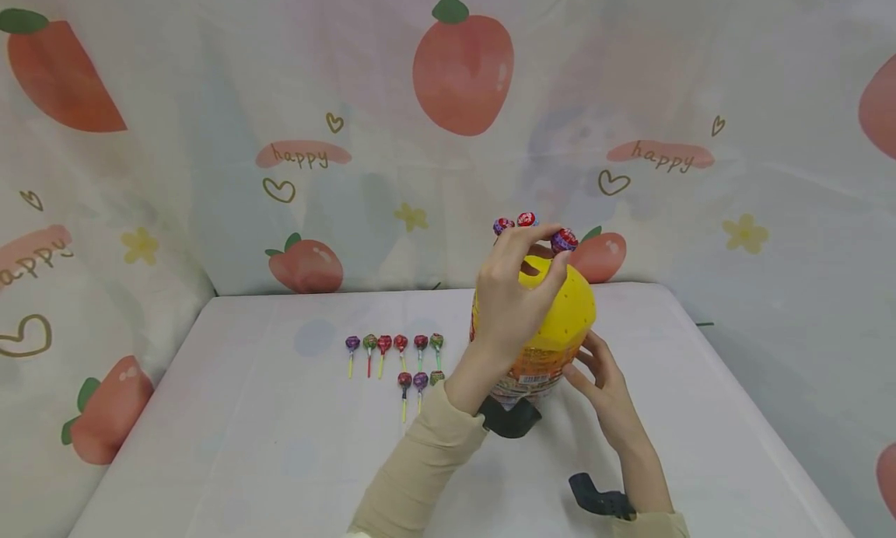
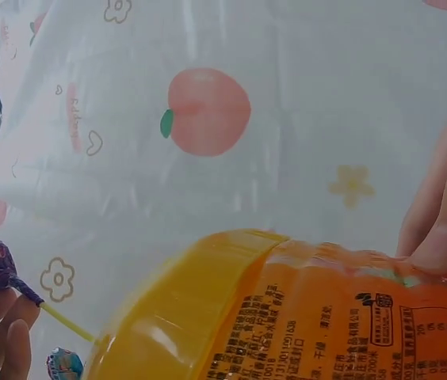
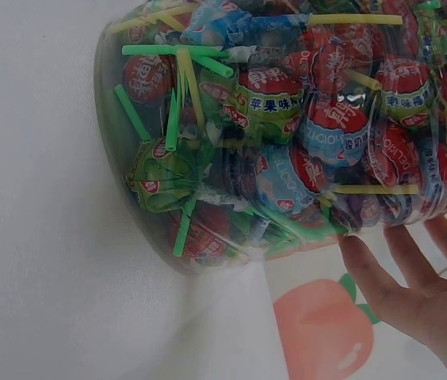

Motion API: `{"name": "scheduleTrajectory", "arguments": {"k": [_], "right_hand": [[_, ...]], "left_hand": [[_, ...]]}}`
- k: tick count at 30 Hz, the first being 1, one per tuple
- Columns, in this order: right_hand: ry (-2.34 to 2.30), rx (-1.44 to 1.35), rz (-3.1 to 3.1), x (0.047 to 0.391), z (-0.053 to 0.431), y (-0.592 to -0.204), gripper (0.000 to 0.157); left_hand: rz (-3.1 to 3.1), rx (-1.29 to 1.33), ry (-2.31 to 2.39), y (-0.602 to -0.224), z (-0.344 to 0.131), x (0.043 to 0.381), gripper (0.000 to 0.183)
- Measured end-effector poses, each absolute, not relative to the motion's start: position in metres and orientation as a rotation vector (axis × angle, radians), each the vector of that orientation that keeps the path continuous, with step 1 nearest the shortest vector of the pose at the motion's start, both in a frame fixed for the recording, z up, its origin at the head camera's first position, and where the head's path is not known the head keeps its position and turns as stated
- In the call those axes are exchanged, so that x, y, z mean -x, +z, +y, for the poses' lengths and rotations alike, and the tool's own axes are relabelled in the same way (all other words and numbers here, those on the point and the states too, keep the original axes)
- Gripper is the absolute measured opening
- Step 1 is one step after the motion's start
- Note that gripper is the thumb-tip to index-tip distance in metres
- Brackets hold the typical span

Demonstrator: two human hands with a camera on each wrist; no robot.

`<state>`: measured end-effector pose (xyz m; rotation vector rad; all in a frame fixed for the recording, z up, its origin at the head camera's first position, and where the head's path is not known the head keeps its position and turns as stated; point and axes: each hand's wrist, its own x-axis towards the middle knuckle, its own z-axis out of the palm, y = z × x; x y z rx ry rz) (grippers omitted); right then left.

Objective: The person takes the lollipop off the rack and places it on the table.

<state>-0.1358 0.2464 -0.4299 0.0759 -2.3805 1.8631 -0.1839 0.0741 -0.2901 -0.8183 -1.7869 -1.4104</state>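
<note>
My left hand point(image 1: 514, 293) pinches a purple-and-red wrapped lollipop point(image 1: 564, 241) by its head, above the yellow lid point(image 1: 570, 312) of a clear jar point(image 3: 247, 182). In the left wrist view, its yellow stick point(image 2: 66, 323) runs down to the lid; whether the tip sits in a hole cannot be seen. Two more lollipops point(image 1: 526, 219) show beyond the hand at the lid's far side, their sticks hidden. With its fingertips, my right hand point(image 1: 609, 398) touches the right side of the jar, which stands upright and is packed with wrapped lollipops.
Left of the jar, several lollipops point(image 1: 384, 344) lie in two rows on the white table point(image 1: 266, 445), partly hidden by my left forearm. A dark curved strap piece point(image 1: 514, 419) shows at each wrist. A fruit-printed cloth point(image 1: 378, 71) hangs behind.
</note>
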Motion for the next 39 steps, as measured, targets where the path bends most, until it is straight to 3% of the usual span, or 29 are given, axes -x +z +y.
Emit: {"name": "scheduleTrajectory", "arguments": {"k": [21,39], "right_hand": [[1.829,-0.132,-2.366,0.137,0.247,-0.433,0.065],[1.83,-0.133,-2.359,0.137,0.246,-0.433,0.064]], "left_hand": [[-1.781,0.704,-1.542,-0.328,0.041,0.147,0.028],[-1.808,0.482,-1.587,-0.379,0.007,0.151,0.026]]}}
